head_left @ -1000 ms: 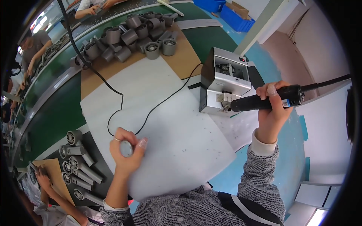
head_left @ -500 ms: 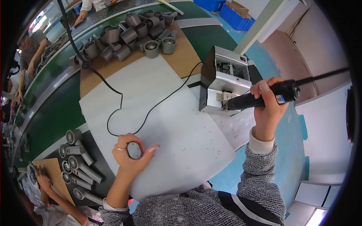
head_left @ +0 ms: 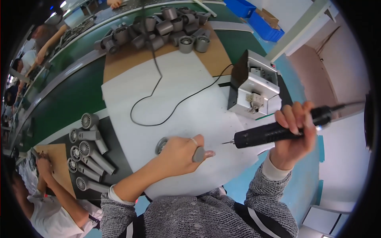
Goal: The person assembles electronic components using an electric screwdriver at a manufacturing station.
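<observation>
The left hand curls palm-down around a grey hair-dryer shell on the white mat. The right hand, fingers wrapped tight, holds a black electric screwdriver level, tip pointing toward the left hand.

A sheet lies across the middle of the surface. On its right edge stands a box-shaped unit, with a cable looping left from it over the sheet. Behind the sheet sits a heap of housings. To the sheet's left, more housings lie in a row.
</observation>
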The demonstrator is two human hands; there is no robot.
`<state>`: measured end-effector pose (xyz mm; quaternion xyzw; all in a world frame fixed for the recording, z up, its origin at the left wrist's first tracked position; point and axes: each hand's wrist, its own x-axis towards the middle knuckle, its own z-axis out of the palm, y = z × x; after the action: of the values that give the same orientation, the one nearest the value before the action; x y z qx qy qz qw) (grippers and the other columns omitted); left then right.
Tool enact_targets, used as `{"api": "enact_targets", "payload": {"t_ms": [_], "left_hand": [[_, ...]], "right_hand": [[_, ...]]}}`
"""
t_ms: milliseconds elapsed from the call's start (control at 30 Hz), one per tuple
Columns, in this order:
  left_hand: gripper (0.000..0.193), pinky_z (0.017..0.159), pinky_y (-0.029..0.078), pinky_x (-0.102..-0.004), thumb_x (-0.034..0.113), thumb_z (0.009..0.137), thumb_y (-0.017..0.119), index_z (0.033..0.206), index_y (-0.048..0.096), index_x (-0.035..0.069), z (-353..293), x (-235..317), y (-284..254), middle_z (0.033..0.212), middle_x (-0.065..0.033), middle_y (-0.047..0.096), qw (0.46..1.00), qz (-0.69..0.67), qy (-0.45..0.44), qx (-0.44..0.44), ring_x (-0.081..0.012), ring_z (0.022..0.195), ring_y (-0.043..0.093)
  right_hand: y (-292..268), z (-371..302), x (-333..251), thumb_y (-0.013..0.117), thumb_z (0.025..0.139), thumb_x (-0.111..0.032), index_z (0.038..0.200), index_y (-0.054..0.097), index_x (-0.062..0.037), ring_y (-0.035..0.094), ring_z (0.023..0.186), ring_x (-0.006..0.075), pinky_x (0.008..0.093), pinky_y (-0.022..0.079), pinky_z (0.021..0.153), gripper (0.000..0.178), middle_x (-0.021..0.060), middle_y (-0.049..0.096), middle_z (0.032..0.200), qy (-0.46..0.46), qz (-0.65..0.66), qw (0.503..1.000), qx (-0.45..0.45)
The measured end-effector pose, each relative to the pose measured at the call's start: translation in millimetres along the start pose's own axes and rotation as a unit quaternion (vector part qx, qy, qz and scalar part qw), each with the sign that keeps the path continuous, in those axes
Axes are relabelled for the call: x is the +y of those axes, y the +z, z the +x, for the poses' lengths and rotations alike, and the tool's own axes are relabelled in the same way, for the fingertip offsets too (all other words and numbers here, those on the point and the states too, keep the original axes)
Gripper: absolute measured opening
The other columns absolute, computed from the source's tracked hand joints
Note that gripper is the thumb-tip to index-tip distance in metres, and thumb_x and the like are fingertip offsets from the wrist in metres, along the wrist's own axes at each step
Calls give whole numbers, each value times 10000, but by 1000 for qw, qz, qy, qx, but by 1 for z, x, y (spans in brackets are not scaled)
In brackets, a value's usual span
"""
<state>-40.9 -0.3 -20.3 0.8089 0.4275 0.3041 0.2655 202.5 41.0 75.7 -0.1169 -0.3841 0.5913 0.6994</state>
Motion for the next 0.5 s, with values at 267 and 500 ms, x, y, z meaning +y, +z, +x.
{"api": "enact_targets", "payload": {"t_ms": [267,500], "left_hand": [[346,418,416,-386,273,844,725,791,472,43,-2,-7,1,489,-94,486,998,-51,40,23,-304,435,546],[334,423,419,-389,259,852,714,794,470,39,-2,-4,-1,512,-105,501,997,-74,27,5,-312,444,551]], "right_hand": [[36,-11,13,561,860,-40,887,380,-83,436,608,69,272,389,652,188,-1,412,734,-45,16,995,-90],[36,-20,23,588,820,-80,973,426,-77,442,556,93,290,377,579,223,7,447,714,-53,-40,997,-36]]}}
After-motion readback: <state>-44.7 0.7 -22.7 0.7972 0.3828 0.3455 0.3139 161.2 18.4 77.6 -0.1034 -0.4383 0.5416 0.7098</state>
